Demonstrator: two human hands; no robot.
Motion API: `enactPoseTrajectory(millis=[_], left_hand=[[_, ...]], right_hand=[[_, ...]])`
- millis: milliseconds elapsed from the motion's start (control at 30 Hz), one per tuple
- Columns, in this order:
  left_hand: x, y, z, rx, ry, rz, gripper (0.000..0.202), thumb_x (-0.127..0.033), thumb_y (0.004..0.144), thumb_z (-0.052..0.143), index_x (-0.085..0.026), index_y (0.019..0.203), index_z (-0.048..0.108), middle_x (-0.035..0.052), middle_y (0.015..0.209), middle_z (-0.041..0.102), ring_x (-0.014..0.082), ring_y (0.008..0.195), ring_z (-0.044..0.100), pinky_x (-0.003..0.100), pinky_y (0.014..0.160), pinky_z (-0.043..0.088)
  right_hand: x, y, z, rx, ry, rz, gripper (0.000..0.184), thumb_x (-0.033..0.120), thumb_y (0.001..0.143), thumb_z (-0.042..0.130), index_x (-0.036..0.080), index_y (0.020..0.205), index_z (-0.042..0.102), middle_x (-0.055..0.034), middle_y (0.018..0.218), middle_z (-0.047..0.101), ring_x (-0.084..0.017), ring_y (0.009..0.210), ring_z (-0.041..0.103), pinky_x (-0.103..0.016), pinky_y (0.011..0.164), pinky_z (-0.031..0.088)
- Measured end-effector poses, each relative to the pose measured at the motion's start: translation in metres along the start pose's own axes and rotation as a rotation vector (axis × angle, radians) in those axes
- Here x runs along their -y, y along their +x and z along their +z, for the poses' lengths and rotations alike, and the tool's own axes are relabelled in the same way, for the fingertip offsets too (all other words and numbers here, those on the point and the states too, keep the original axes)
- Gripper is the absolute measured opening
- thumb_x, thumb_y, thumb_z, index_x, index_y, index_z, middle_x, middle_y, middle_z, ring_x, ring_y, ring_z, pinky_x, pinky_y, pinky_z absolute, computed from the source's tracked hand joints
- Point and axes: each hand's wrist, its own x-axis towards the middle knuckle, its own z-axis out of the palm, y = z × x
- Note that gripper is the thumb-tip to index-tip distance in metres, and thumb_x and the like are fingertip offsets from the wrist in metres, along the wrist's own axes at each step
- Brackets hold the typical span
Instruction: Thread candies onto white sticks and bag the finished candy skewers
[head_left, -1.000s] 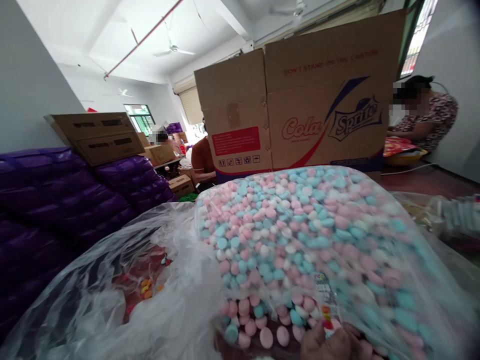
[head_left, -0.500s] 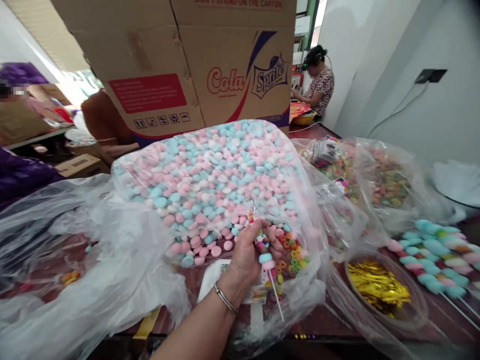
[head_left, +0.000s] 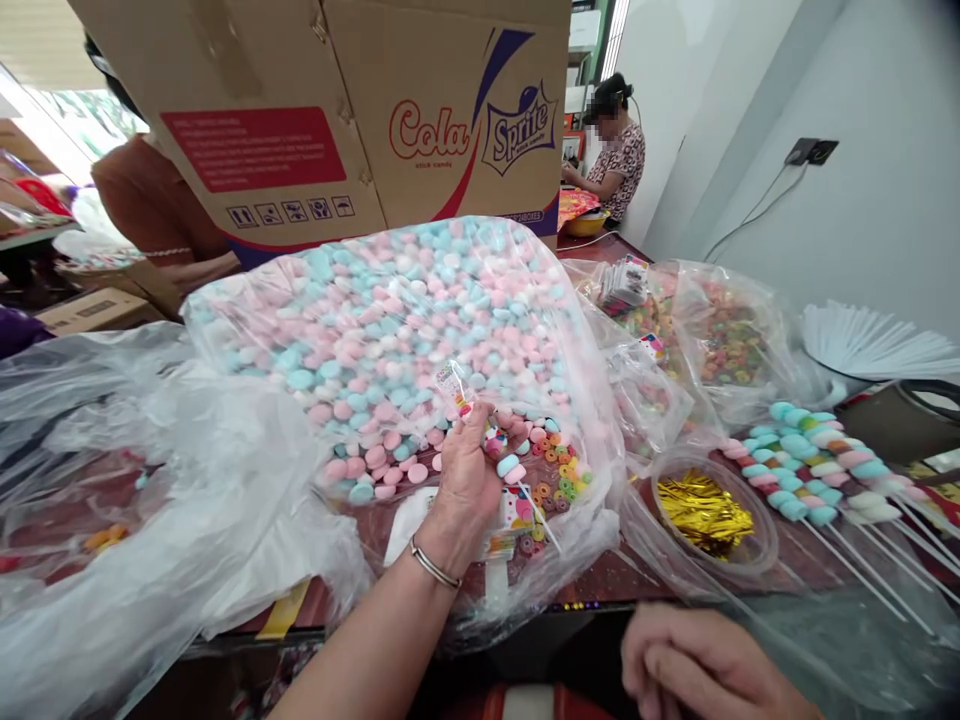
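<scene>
My left hand (head_left: 469,465) is closed around a candy skewer (head_left: 511,470). A blue and a pink marshmallow show below the fingers, and its white stick points down to the right. A clear printed wrapper (head_left: 451,385) sticks out above the thumb; the skewer's middle is covered by my fingers. My right hand (head_left: 690,655) hovers at the bottom edge with its fingers curled in; what they hold, if anything, is hidden. Loose gummy rings (head_left: 559,470) and marshmallows (head_left: 382,465) lie around my left hand, in front of a large clear bag of marshmallows (head_left: 420,310).
A clear bowl (head_left: 766,555) with gold tinsel (head_left: 701,515) stands on the right, beside a pile of candy skewers (head_left: 795,460). Bags of gummies (head_left: 727,330) lie behind. A big carton (head_left: 360,130) blocks the back. Crumpled plastic (head_left: 247,520) covers the left. Two people sit beyond.
My right hand has come into view at the lower right. My left hand still holds the skewer and appears slightly further left, as the whole view has shifted.
</scene>
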Motion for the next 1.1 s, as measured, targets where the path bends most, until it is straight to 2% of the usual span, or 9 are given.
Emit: enactPoseTrajectory(millis=[100,167,300,433,533,667,800,967,1100], left_hand=[[0.002,-0.008,0.01,-0.037,0.033,0.027,0.02,-0.03,0.074,0.072,-0.015,0.081,0.06,-0.0014,0.065,0.064,0.0118,0.058,0.063,0.03,0.068,0.057],[0.002,-0.014,0.016,-0.035,0.05,0.056,0.02,-0.03,0.075,0.072,-0.015,0.078,0.061,-0.0009,0.066,0.064,0.0115,0.058,0.063,0.028,0.065,0.056],[-0.006,-0.022,0.022,0.006,0.046,0.072,0.019,-0.03,0.076,0.072,-0.015,0.074,0.061,-0.0004,0.068,0.065,0.0106,0.059,0.062,0.025,0.063,0.053],[-0.026,-0.021,0.021,0.103,0.028,0.071,0.023,-0.031,0.074,0.073,-0.014,0.084,0.063,0.0051,0.08,0.07,0.017,0.071,0.067,0.029,0.064,0.053],[-0.037,-0.018,0.021,0.083,0.061,0.108,0.024,-0.029,0.07,0.076,-0.015,0.084,0.062,0.0052,0.08,0.07,0.0218,0.076,0.069,0.029,0.059,0.053],[-0.036,-0.013,0.024,0.017,0.151,0.118,0.025,-0.033,0.073,0.073,-0.014,0.068,0.057,0.003,0.059,0.065,0.0178,0.055,0.064,0.023,0.043,0.045],[-0.031,-0.004,0.021,-0.007,0.043,0.182,0.027,-0.031,0.077,0.07,-0.015,0.062,0.053,-0.0024,0.051,0.057,0.0109,0.045,0.056,0.023,0.047,0.048],[-0.034,0.002,0.02,-0.057,-0.081,0.203,0.026,-0.026,0.072,0.075,-0.016,0.069,0.052,-0.0069,0.054,0.051,0.0076,0.043,0.052,0.02,0.046,0.047],[-0.038,0.004,0.02,-0.103,-0.114,0.123,0.027,-0.026,0.079,0.069,-0.017,0.065,0.048,-0.007,0.051,0.046,0.0071,0.039,0.048,0.019,0.04,0.043]], right_hand=[[0.011,0.033,0.004,-0.526,-0.132,-0.155,0.024,0.032,0.096,0.041,0.019,0.097,0.061,-0.0048,0.082,0.067,-0.016,0.073,0.064,-0.025,0.066,0.052],[0.014,0.059,0.015,-0.721,-0.304,-0.268,0.026,0.034,0.092,0.049,0.016,0.108,0.059,-0.0105,0.095,0.068,-0.023,0.088,0.063,-0.034,0.077,0.051],[0.015,0.095,0.027,-0.74,-0.361,-0.366,0.025,0.027,0.095,0.043,0.014,0.104,0.062,-0.01,0.086,0.069,-0.022,0.081,0.065,-0.031,0.072,0.05],[0.017,0.098,0.018,-0.593,-0.023,-0.235,0.027,0.03,0.097,0.039,0.018,0.089,0.062,0.0002,0.065,0.06,-0.013,0.057,0.056,-0.02,0.052,0.044],[0.02,0.094,0.013,-0.492,0.086,-0.19,0.028,0.031,0.097,0.04,0.019,0.083,0.06,0.0025,0.062,0.056,-0.011,0.054,0.052,-0.018,0.049,0.041],[0.018,0.096,0.023,-0.643,-0.128,-0.379,0.018,0.021,0.094,0.044,0.016,0.091,0.061,-0.0002,0.068,0.061,-0.012,0.059,0.058,-0.02,0.056,0.044],[0.014,0.098,0.035,-0.838,-0.443,-0.594,0.019,0.01,0.091,0.047,0.01,0.105,0.06,-0.0079,0.076,0.068,-0.018,0.068,0.064,-0.027,0.064,0.047],[0.019,0.094,0.037,-0.933,-0.636,-0.642,0.019,0.006,0.089,0.049,0.008,0.105,0.059,-0.008,0.069,0.067,-0.019,0.064,0.062,-0.03,0.06,0.046],[0.024,0.092,0.038,-0.958,-0.652,-0.68,0.02,0.007,0.089,0.049,0.009,0.107,0.058,-0.0078,0.069,0.068,-0.019,0.063,0.061,-0.031,0.06,0.045]])
